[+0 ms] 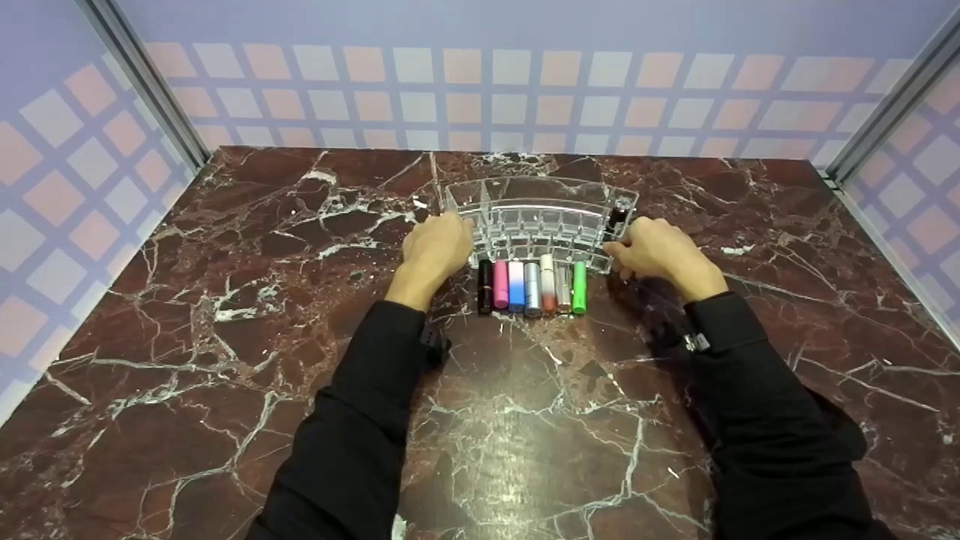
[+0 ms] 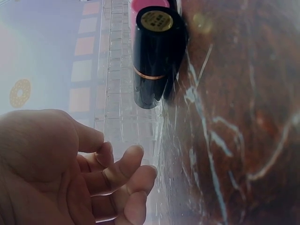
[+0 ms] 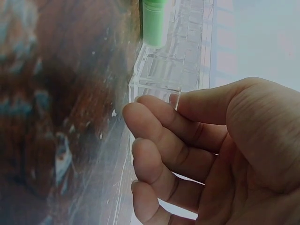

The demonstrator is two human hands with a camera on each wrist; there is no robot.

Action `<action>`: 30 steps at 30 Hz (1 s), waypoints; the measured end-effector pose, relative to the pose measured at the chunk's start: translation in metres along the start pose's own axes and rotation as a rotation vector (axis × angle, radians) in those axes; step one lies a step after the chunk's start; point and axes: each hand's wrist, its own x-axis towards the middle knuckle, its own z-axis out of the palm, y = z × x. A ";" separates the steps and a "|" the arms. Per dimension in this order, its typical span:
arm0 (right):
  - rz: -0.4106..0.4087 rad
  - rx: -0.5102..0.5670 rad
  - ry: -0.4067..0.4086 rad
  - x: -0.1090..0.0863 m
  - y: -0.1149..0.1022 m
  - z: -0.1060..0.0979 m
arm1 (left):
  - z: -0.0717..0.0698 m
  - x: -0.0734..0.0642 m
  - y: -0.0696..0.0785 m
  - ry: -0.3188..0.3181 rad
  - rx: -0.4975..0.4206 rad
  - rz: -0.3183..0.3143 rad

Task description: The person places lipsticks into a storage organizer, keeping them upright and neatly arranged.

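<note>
A clear plastic lipstick organizer (image 1: 536,217), curved and split into rows of small compartments, stands on the marble-patterned table. At its left end, my left hand (image 1: 439,244) has curled fingers, with thumb and index pinching the side edge. My right hand (image 1: 660,251) pinches the front right corner between thumb and fingers, plainest in the right wrist view. Several lipstick tubes lie side by side before the organizer, from a black tube (image 1: 485,286) and a pink tube (image 1: 501,283) to a green tube (image 1: 579,287). A dark tube (image 1: 618,216) sits in the organizer's right end.
Between the outer lipsticks lie a blue-and-white tube (image 1: 516,286), a silver tube (image 1: 532,289) and a cream-and-brown tube (image 1: 547,285). The dark red table (image 1: 517,420) reaches back to a tiled-pattern wall panel (image 1: 510,75). Side panels with metal posts (image 1: 150,82) flank it.
</note>
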 end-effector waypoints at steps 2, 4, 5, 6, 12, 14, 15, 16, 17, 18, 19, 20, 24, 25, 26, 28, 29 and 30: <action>0.001 0.001 -0.001 0.000 0.000 0.000 | 0.000 0.000 0.000 -0.013 -0.008 0.003; 0.002 0.002 -0.003 0.000 0.001 0.001 | -0.001 -0.001 0.000 -0.027 -0.013 0.006; -0.001 0.003 -0.003 0.000 0.001 0.000 | -0.001 -0.001 0.000 -0.035 -0.016 0.009; -0.004 0.004 -0.003 0.000 0.000 0.000 | -0.002 -0.001 0.000 -0.040 -0.016 0.013; -0.013 0.005 0.004 -0.001 0.000 0.000 | -0.006 -0.005 0.001 -0.056 0.011 0.039; -0.014 0.003 0.003 -0.001 0.000 0.000 | -0.007 -0.005 0.002 -0.064 0.025 0.042; -0.013 0.002 0.003 -0.001 0.000 0.000 | -0.008 -0.006 0.003 -0.071 0.035 0.044; -0.012 0.002 0.003 0.000 0.000 0.000 | -0.008 -0.006 0.003 -0.080 0.047 0.047; -0.013 0.001 0.003 0.000 0.000 0.000 | -0.008 -0.007 0.003 -0.090 0.055 0.050; -0.013 0.003 0.002 0.000 0.000 0.000 | -0.008 -0.007 0.004 -0.100 0.063 0.050; -0.013 0.004 0.001 0.000 0.000 0.000 | -0.007 -0.008 0.004 -0.112 0.071 0.050; -0.014 0.005 0.001 0.000 0.000 0.000 | -0.007 -0.008 0.003 -0.124 0.084 0.052; -0.013 0.009 -0.002 0.000 0.000 -0.001 | -0.007 -0.010 0.003 -0.167 0.117 0.049; -0.011 0.008 -0.003 0.000 0.000 -0.001 | -0.007 -0.010 0.002 -0.176 0.123 0.049; -0.010 0.009 -0.004 0.000 0.000 -0.001 | -0.007 -0.011 0.002 -0.186 0.127 0.050; -0.009 0.011 -0.006 0.000 0.000 0.000 | -0.008 -0.011 0.002 -0.204 0.124 0.051; -0.008 0.011 -0.006 0.000 0.000 0.000 | -0.008 -0.011 0.002 -0.211 0.126 0.052; -0.007 0.010 -0.007 0.001 0.001 0.000 | -0.008 -0.011 0.002 -0.218 0.126 0.053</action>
